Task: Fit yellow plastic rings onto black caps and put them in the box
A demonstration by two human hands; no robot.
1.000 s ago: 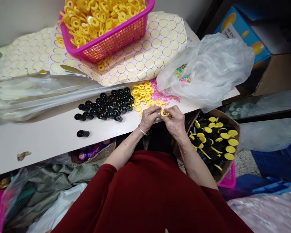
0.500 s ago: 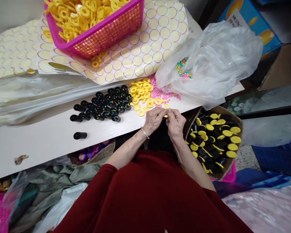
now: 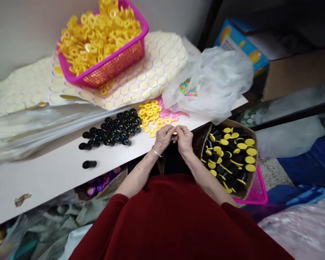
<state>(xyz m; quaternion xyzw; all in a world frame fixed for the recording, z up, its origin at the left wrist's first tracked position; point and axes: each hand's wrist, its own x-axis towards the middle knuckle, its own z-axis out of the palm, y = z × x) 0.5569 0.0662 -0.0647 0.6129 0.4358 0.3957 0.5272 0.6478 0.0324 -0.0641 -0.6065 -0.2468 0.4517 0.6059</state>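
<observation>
My left hand point(image 3: 163, 139) and my right hand point(image 3: 185, 140) meet at the table's front edge, fingertips pinched together. Between them shows a bit of a small yellow plastic piece point(image 3: 175, 133), mostly covered by the fingers. Just beyond the hands lie loose yellow ring-shaped plastic pieces point(image 3: 151, 112), beside a spread of small pink pellets point(image 3: 166, 113). To the left, several black tubes point(image 3: 114, 130) stand grouped, many with coloured bits visible in their open tops. One black tube point(image 3: 89, 164) lies apart, nearer the front edge.
A pink basket point(image 3: 83, 77) heaped with yellow pieces rests on printed circle sheets point(image 3: 135, 87). Right of the pellets is a clear plastic bag point(image 3: 219, 83) with coloured beads. At my right, a cardboard box point(image 3: 254, 180) holds black tubes with yellow caps.
The camera view has tilted, so the table and basket sit lower in the picture. Both hands stay together at the table edge, still pinching the yellow piece, with only small finger movement.
</observation>
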